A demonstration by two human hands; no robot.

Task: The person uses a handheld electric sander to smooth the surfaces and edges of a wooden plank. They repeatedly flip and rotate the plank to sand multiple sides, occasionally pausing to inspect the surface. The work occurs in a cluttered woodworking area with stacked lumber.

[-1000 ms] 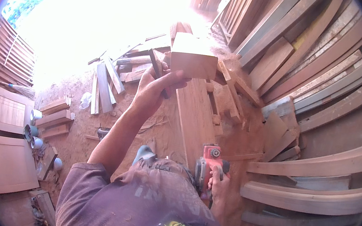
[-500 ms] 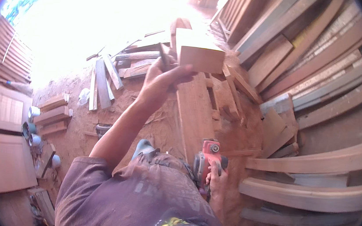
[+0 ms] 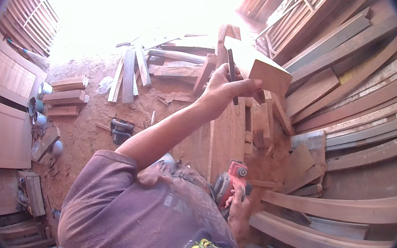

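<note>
My left hand (image 3: 224,85) is stretched forward at a pale squared timber (image 3: 272,77), whose end face points toward me. A thin, dark flat bar (image 3: 232,69) is gripped between its fingers and thumb, along the timber's left side; the bar's exact kind cannot be made out. The thumb lies toward the timber's end face. Low at my right side, my right hand (image 3: 237,204) is closed around the handle of a red and black electric planer (image 3: 235,178). The planer is held beside my hip, away from the timber.
A wide plank (image 3: 225,141) lies beneath the timber. Curved boards (image 3: 330,205) and stacked lumber (image 3: 354,116) crowd the right. Offcuts (image 3: 128,75) lie ahead on the dirt floor, with a dark power tool (image 3: 121,131) nearby. Wooden panels (image 3: 2,125) stand at left.
My view has turned, so the scene shifts. My left hand with the dark bar has come nearer the timber's end. The planer stays in my right hand, slightly more tilted.
</note>
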